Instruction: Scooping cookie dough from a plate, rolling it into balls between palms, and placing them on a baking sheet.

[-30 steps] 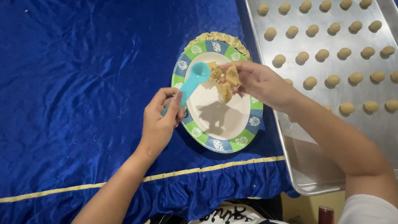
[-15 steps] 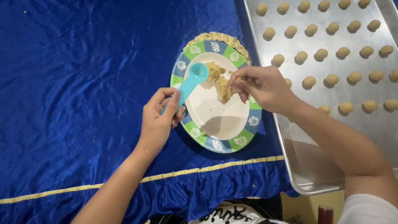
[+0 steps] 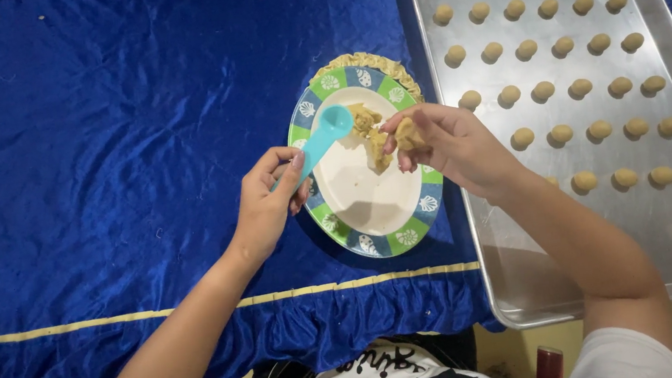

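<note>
A plate [image 3: 376, 235] sits at the frame's centre on a cloth [image 3: 130, 112]; a tray [image 3: 535, 276] of dough balls [image 3: 556, 88] fills the right side.

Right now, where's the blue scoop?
Head view, centre: the blue scoop is held in the left hand, its bowl over the upper-left of the plate, beside the dough.

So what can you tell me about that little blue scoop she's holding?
The scoop is light turquoise and looks like plastic: a small round bowl on a flat, straight handle. The left hand pinches the handle's lower end between thumb and fingers, so it slants up to the right. Its bowl hangs over the white middle of the plate, close beside the dough lumps; whether it touches them is unclear.
</note>
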